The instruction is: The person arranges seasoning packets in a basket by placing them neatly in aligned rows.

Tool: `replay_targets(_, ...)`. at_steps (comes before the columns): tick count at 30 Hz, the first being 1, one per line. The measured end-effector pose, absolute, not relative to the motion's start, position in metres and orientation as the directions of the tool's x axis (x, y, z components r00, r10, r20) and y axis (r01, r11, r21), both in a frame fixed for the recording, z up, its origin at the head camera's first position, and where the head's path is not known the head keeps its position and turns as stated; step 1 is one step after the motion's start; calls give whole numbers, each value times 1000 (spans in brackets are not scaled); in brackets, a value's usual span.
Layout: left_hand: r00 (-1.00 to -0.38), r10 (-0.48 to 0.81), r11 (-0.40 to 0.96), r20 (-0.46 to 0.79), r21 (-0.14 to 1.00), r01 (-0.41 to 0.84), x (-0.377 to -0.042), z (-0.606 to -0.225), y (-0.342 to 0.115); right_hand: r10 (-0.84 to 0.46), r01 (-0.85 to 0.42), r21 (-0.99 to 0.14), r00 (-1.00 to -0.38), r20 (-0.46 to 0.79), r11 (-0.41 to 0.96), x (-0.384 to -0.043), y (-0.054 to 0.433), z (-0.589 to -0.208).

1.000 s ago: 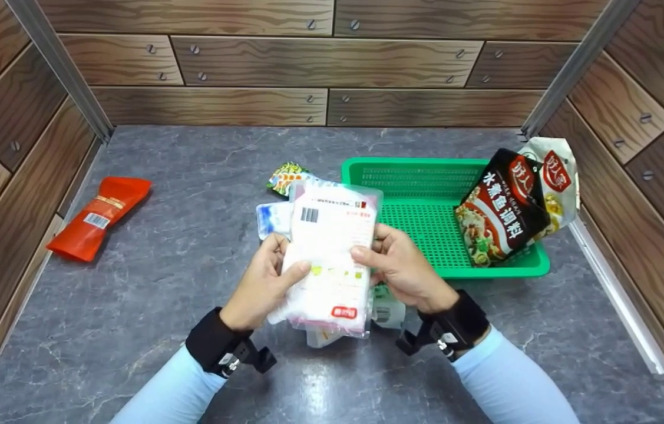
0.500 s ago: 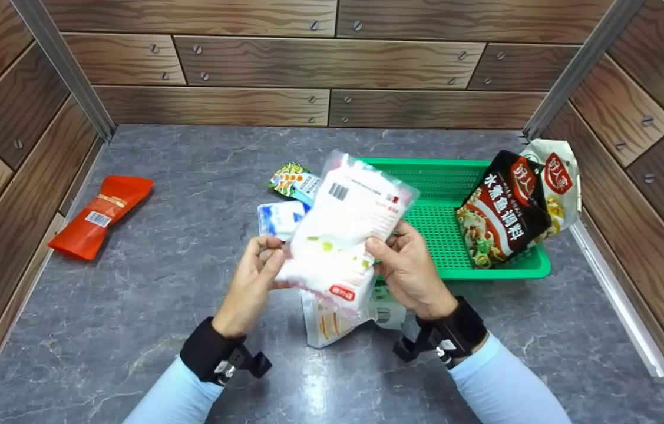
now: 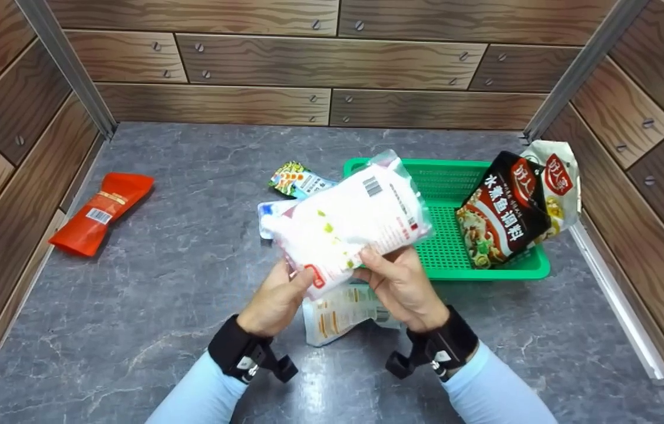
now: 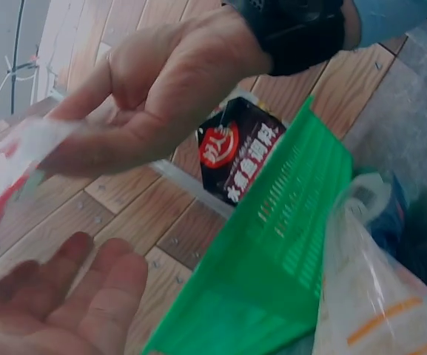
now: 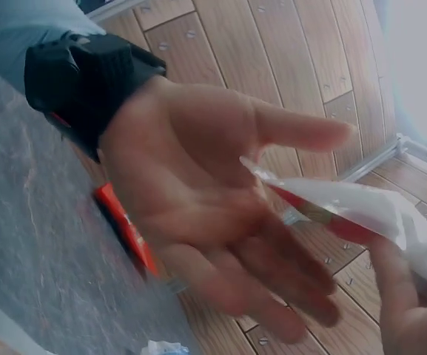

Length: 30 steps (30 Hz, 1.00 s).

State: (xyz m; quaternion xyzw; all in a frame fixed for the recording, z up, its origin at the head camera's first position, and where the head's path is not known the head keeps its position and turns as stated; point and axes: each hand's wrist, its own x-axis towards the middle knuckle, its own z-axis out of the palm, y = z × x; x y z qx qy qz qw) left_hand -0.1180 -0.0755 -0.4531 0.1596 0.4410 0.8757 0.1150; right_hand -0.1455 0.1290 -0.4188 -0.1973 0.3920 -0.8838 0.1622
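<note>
A white plastic packet [image 3: 343, 218] with a barcode and red label lies tilted in the air between both hands. My right hand [image 3: 405, 285] pinches its lower edge, thumb on top, as the right wrist view also shows at the packet's edge [image 5: 376, 207]. My left hand [image 3: 273, 297] is at the packet's near-left corner, thumb over the label in the head view. In the left wrist view the left hand's fingers [image 4: 117, 296] are straight and spread; in the right wrist view its palm lies open beside the packet. Below is a white packet with orange stripes [image 3: 332, 318].
A green basket [image 3: 485, 274] stands at the right, holding a black pouch [image 3: 505, 206] and a white pouch [image 3: 558, 176]. Behind the held packet lie a colourful packet [image 3: 290, 179] and a blue-white packet [image 3: 270, 209]. A red packet [image 3: 99, 215] lies far left.
The held packet has turned clockwise from upright, its barcode end swinging right over the basket. My left hand shifted from its left side to its near corner. The right hand keeps its grip.
</note>
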Motion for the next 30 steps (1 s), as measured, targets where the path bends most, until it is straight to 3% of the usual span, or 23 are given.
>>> replay_targets(6, -941, 298, -663, 158, 744, -85, -118, -448, -76, -462, 176, -771, -871, 167, -612, -139, 128, -428)
replay_targets(13, -947, 263, -727, 186, 683, -68, -120, -440, -85, -542, 229, -761, -819, 187, -607, -139, 138, -440)
replay_targets(30, -883, 426, -618, 196, 776, -126, -129, -426, -103, -468, 80, -781, -837, 285, -619, -154, 172, -445)
